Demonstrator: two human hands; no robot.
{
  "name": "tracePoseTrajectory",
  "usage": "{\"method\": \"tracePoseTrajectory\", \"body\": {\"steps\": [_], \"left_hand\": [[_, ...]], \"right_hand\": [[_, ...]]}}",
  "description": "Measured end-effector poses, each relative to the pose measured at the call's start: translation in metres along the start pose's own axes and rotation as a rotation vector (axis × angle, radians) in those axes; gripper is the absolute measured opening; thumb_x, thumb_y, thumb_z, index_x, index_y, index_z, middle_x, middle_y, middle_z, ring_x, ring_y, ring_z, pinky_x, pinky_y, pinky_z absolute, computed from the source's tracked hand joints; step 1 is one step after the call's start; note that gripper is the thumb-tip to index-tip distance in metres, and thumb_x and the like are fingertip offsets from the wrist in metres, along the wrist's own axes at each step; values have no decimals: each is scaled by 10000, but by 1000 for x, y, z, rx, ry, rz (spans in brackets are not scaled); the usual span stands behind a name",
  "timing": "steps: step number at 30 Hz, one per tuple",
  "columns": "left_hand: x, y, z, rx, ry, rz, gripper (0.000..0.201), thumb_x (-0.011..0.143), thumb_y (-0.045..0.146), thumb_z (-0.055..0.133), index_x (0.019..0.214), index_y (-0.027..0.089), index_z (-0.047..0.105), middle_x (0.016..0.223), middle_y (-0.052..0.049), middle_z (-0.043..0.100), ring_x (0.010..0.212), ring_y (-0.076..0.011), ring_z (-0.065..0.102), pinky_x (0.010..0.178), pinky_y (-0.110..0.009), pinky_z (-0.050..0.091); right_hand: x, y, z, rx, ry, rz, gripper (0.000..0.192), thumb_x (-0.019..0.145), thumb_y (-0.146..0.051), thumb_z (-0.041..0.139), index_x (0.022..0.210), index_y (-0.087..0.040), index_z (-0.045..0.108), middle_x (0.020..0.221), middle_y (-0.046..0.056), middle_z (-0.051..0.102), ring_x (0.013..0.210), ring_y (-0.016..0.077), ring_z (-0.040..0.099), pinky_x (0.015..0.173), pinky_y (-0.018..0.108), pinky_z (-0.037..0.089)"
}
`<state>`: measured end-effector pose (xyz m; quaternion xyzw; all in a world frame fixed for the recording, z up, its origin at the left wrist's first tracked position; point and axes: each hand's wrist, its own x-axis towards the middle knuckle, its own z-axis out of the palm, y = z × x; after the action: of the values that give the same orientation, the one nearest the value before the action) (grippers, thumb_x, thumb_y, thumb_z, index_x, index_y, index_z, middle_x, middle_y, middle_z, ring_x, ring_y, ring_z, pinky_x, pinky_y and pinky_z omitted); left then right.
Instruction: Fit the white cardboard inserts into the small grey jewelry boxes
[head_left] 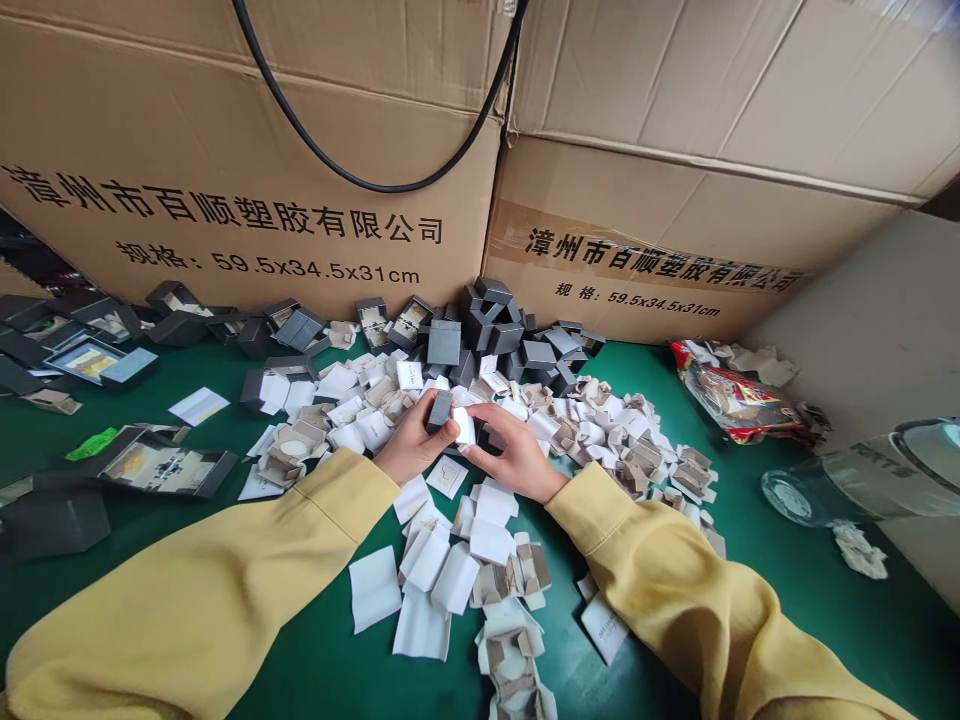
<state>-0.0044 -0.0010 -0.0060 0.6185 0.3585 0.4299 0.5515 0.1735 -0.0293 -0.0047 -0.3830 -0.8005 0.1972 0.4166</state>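
My left hand [417,440] is closed round a small dark grey box [440,407], held above the middle of the table. Beside it, a small white folded card piece [464,427] is pinched between the thumb and fingers of my right hand [516,452]. The white piece touches or nearly touches the box; I cannot tell whether it is partly inside. Under and beyond both hands spreads a heap of white folded card inserts [367,425]. Flat white leaflets [429,560] lie nearer to me, next to unfolded card inserts [514,655].
Dark grey boxes [444,343] are piled at the back against large cardboard cartons [300,150]. Open dark boxes [169,462] lie on the left. At right are a red snack packet [739,395] and a clear container [862,475]. A black cable [360,183] hangs above the green table [322,650].
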Motion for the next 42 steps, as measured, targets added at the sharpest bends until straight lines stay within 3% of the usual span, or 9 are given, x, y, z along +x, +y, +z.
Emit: {"method": "tracePoseTrajectory", "body": {"steps": [6, 10, 17, 28, 35, 42], "left_hand": [[-2, 3, 1, 34, 6, 35, 546, 678, 645, 568, 972, 188, 515, 880, -28, 494, 806, -162, 470, 761, -279, 379], [-2, 3, 2, 47, 6, 41, 510, 705, 628, 554, 959, 188, 514, 891, -29, 486, 815, -162, 468, 771, -283, 381], [-2, 1, 2, 36, 33, 9, 442, 733, 567, 574, 952, 188, 513, 900, -26, 505, 847, -163, 484, 820, -287, 384], [1, 1, 4, -227, 59, -116, 493, 675, 618, 598, 895, 189, 493, 857, -17, 526, 809, -148, 509, 719, -270, 432], [1, 6, 6, -340, 102, -207, 538, 640, 646, 608, 882, 187, 465, 895, -48, 561, 754, -154, 530, 686, -300, 468], [2, 6, 5, -402, 85, -231, 545, 623, 655, 613, 872, 197, 455, 950, -63, 570, 725, -155, 526, 654, -301, 468]], "right_hand": [[-1, 6, 2, -65, -8, -114, 378, 854, -366, 563, 1177, -175, 523, 1070, 119, 572, 1002, 211, 540, 882, 379, 483], [-1, 8, 3, -115, -62, -115, 390, 856, -354, 562, 1207, -191, 510, 1072, 107, 556, 1007, 209, 528, 893, 377, 479], [-3, 11, 5, -196, -40, -95, 445, 862, -361, 548, 1280, -231, 468, 1083, 100, 536, 1011, 219, 518, 866, 384, 487], [1, 1, 0, -567, -113, -217, 383, 919, -370, 435, 1222, -155, 530, 1147, 148, 561, 1029, 273, 493, 833, 441, 476], [-1, 0, -2, -514, -89, -359, 321, 908, -317, 494, 1192, -177, 547, 1062, 123, 625, 1001, 250, 558, 814, 429, 476], [-3, 3, -2, -573, -100, -407, 290, 920, -213, 465, 1197, -177, 543, 1102, 111, 627, 1031, 243, 551, 828, 436, 476]]}}
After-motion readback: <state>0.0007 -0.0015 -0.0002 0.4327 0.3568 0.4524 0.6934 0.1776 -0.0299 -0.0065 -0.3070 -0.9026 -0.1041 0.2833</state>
